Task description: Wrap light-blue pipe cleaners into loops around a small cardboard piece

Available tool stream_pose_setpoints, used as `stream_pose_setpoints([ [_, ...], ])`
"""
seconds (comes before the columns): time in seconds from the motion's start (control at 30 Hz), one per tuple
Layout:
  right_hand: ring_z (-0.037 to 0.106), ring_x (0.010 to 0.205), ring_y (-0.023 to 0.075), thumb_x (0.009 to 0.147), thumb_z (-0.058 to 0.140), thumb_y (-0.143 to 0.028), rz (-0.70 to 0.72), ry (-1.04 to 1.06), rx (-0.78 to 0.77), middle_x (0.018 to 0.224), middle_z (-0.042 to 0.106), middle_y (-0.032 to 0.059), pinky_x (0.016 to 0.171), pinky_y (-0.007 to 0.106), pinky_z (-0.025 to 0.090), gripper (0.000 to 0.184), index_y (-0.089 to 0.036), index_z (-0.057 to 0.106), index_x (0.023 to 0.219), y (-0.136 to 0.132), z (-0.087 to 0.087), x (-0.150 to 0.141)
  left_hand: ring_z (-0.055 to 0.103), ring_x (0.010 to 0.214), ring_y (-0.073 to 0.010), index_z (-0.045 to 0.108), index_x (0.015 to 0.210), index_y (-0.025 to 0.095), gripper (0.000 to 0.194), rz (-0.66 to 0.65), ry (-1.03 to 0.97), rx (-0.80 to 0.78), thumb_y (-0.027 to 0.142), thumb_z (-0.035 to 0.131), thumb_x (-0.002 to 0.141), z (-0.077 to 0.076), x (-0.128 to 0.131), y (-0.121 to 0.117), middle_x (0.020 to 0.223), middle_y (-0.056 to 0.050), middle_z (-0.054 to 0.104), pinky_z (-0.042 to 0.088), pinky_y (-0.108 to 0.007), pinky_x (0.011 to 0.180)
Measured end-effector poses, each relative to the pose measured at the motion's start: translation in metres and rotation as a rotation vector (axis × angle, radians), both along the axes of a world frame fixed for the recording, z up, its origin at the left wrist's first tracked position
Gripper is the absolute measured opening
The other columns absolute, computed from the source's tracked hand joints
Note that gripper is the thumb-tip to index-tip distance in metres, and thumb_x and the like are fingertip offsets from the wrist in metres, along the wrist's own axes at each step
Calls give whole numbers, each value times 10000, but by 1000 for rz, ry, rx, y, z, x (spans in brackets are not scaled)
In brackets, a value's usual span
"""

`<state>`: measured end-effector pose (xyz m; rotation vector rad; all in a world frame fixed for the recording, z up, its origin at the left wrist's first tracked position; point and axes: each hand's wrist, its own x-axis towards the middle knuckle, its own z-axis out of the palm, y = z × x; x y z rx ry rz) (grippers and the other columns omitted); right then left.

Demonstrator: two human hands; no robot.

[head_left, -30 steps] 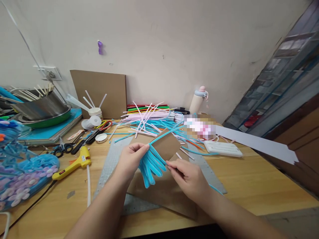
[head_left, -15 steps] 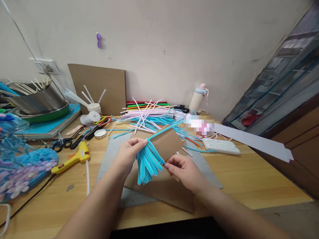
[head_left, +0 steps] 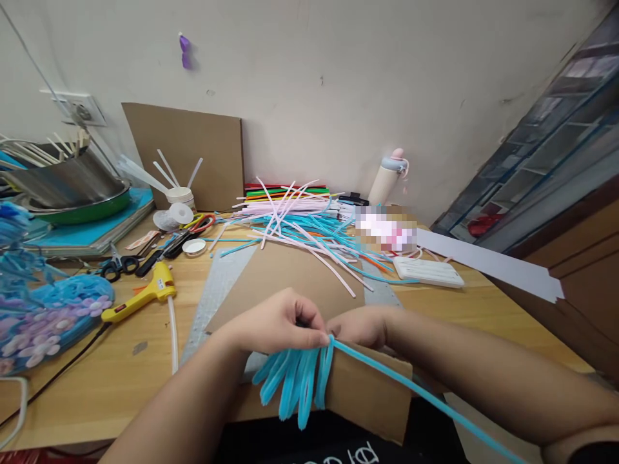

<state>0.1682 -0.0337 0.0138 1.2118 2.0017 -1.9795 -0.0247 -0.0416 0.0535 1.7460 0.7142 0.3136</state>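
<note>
A bunch of looped light-blue pipe cleaners [head_left: 302, 390] hangs below my left hand [head_left: 285, 322]. The thumb and forefinger of this hand are closed, pinching the loops at their top beside a small brown cardboard piece [head_left: 370, 393]. One blue strand runs from the pinch along the cardboard's upper edge and off toward the lower right. My right hand [head_left: 360, 325] is curled behind that edge, close to my left fingertips. Its fingertips are largely hidden, so what they grip cannot be made out.
A larger cardboard sheet [head_left: 290, 283] lies over a grey cutting mat [head_left: 207, 303]. Blue and pink pipe cleaners [head_left: 294, 222] are piled behind it. To the left are a yellow glue gun [head_left: 157, 287], scissors [head_left: 120, 264] and a blue flowered piece [head_left: 62, 316]. A bottle [head_left: 385, 180] stands by the wall.
Both hands have come lower and nearer me with the small cardboard, which has turned. The long strand now points to the lower right, and my right hand has moved behind the cardboard's edge.
</note>
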Motion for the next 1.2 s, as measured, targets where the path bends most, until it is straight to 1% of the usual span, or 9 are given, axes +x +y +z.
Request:
stream_pose_setpoints([
  [0.07,410,327,59,673,476,-137,37,35,-220,397,459,-63,344,142,320,107,-133,535,584,10,5,-1,418,523,-84,669,732,134,237,0,31,90,347,563,730,-3,1,0,592,12,553,341,-192,497],
  [0.1,374,304,54,656,463,-136,37,59,-276,375,428,-71,315,138,287,103,-138,514,566,15,9,0,409,518,-84,670,731,133,243,15,47,120,348,556,731,-4,1,1,582,15,546,332,-190,489],
  [0.3,286,281,23,710,490,-204,-9,105,-292,433,409,-82,260,130,183,112,-135,516,626,27,27,11,342,485,-74,643,678,132,220,82,80,134,318,534,723,-9,-1,6,522,41,450,276,-183,444],
  [0.47,338,325,18,730,541,-252,-38,121,-412,484,417,-74,309,130,202,172,-129,489,622,27,26,12,329,489,-77,630,672,135,222,90,126,161,328,528,717,-9,0,6,531,40,428,270,-184,442],
  [0.6,386,343,16,708,609,-279,-19,105,-364,498,488,-60,339,127,255,191,-114,525,660,32,27,12,321,479,-76,621,649,132,241,104,167,168,346,527,708,-10,0,6,521,40,415,265,-184,435],
  [0.77,431,355,36,672,642,-309,-94,-29,-38,475,511,-54,362,149,321,221,-125,530,625,30,37,5,328,467,-81,611,610,137,235,166,230,281,331,513,700,-17,1,8,491,46,411,265,-191,437],
  [0.9,446,384,54,695,576,-258,-90,-131,251,491,494,-64,386,164,333,112,-149,549,695,21,45,-1,336,462,-83,584,587,148,216,224,243,321,311,496,698,-20,2,9,484,49,409,244,-195,426],
  [1.1,470,530,84,717,507,-174,-98,-191,854,589,550,-27,470,192,296,81,-162,582,688,5,47,-4,384,481,-93,548,544,150,225,404,235,334,320,501,684,-24,5,11,481,42,436,262,-202,446],
  [1.2,459,558,90,750,509,-165,-115,-264,1091,614,558,-17,504,209,280,95,-163,568,675,-3,47,-8,389,483,-97,540,531,152,243,512,221,342,343,514,679,-27,7,12,474,38,437,247,-206,432],
])
